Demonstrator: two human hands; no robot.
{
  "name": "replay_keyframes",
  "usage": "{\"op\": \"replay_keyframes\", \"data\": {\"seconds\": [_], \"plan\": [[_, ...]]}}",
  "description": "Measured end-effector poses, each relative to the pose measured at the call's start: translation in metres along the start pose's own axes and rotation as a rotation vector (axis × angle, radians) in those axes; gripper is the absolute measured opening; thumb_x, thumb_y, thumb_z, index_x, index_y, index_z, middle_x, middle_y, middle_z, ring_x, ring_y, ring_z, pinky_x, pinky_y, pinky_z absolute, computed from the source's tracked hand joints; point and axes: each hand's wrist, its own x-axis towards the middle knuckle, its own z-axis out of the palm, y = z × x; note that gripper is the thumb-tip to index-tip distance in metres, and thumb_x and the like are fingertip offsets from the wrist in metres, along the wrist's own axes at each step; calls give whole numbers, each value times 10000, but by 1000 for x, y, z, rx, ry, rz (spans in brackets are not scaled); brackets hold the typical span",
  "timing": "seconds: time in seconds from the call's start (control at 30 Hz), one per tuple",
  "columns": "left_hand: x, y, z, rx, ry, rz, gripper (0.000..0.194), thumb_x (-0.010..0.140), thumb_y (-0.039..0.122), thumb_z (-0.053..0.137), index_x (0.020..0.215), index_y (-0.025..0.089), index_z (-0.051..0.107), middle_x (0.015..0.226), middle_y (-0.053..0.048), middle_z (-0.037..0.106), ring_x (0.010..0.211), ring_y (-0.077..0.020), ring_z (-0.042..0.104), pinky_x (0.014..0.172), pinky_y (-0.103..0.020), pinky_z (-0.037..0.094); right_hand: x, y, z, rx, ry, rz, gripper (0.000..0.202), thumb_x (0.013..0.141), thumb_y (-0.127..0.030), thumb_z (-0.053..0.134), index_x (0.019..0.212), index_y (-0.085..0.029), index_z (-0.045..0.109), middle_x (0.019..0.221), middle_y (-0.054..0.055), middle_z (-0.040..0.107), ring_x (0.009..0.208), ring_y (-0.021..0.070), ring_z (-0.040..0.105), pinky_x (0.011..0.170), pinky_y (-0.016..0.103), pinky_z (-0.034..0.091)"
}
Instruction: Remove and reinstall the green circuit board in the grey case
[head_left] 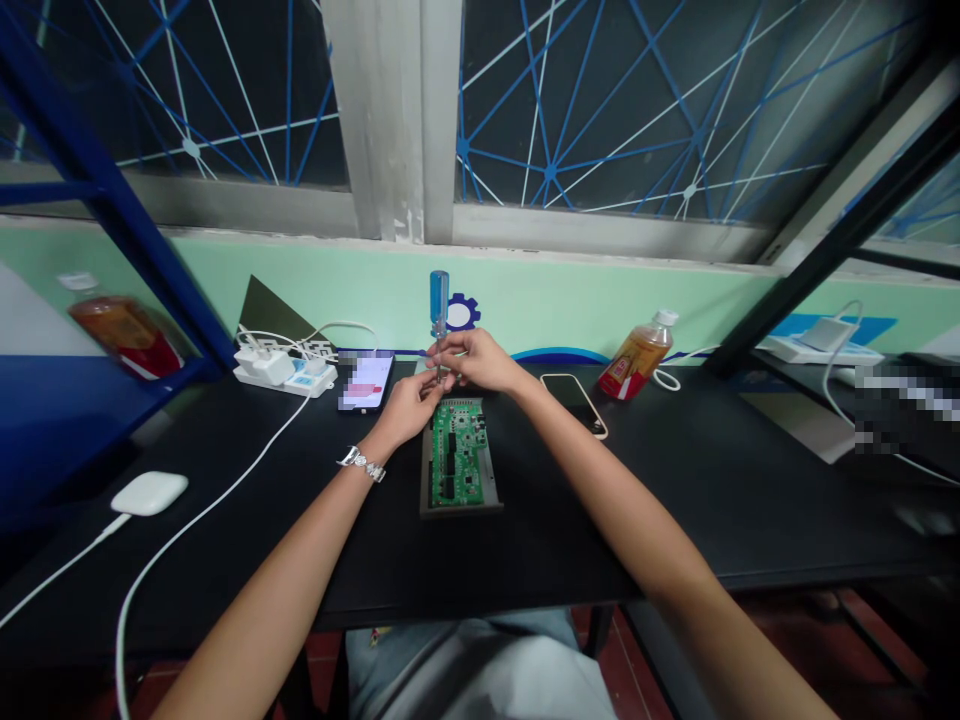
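A screwdriver [439,298] with a clear blue handle stands upright at the far end of a green circuit board [466,450]. The board lies in a grey metal housing [493,490] on the black desk. My right hand [484,360] pinches the screwdriver's shaft below the handle. Close by, my left hand [411,405], with a silver watch [362,462] on its wrist, has its fingers drawn together by the lower end of the shaft. Whatever those fingertips hold is hidden, and so is the screwdriver's tip.
Left of my hands are a lit phone [365,382], a white power strip [285,372] with plugs and cables, and a white charging case [150,492]. To the right lie another phone [574,403] and a drink bottle [637,357]. Shelf frames [817,225] flank the desk.
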Motion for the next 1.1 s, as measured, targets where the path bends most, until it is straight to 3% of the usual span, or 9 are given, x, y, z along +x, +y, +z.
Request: {"op": "replay_keyframes", "data": {"seconds": [0.13,0.33,0.57,0.77,0.87,1.0,1.1], "plan": [[-3,6,2,126,108,14,298,919,448,615,1027,174,657,980,-82,749,883,-215,707,813,-318,538,0,5,1,-110,87,-75,159,874,-304,645,856,-147,656,789,50,727,542,132,682,521,243,520],[-2,5,3,331,218,48,219,879,397,670,920,186,626,880,-56,723,798,-208,671,745,-308,498,1,8,10,-124,191,-74,226,842,-376,696,796,-182,590,733,29,704,493,154,662,499,271,507],[-2,3,5,222,255,13,228,847,393,700,819,182,617,786,-40,720,691,-182,664,657,-273,495,0,7,22,-289,370,-47,248,837,-390,706,757,-206,561,706,15,678,579,159,646,598,291,470],[1,-5,4,6,224,-53,224,808,375,725,824,158,672,807,-72,749,770,-221,716,718,-299,537,0,5,25,-433,481,-19,274,807,-430,732,743,-209,584,709,11,682,679,172,635,627,295,431],[2,-7,2,-132,131,-81,247,805,380,729,872,143,708,843,-90,765,845,-248,728,794,-337,548,0,2,21,-345,424,-25,298,794,-466,743,849,-201,620,842,39,708,673,163,641,618,295,458],[4,-4,-2,-159,35,-90,270,862,393,666,902,132,722,890,-96,768,889,-255,719,855,-363,540,-1,-2,15,-69,198,-19,359,853,-439,686,1102,-189,620,1034,80,706,572,131,630,529,293,497],[4,-1,-4,-134,-8,-69,298,897,408,621,929,128,717,967,-103,765,928,-258,708,886,-371,528,-2,-3,11,75,72,10,345,899,-359,638,1184,-168,602,1050,100,710,566,126,628,491,282,506]]}}
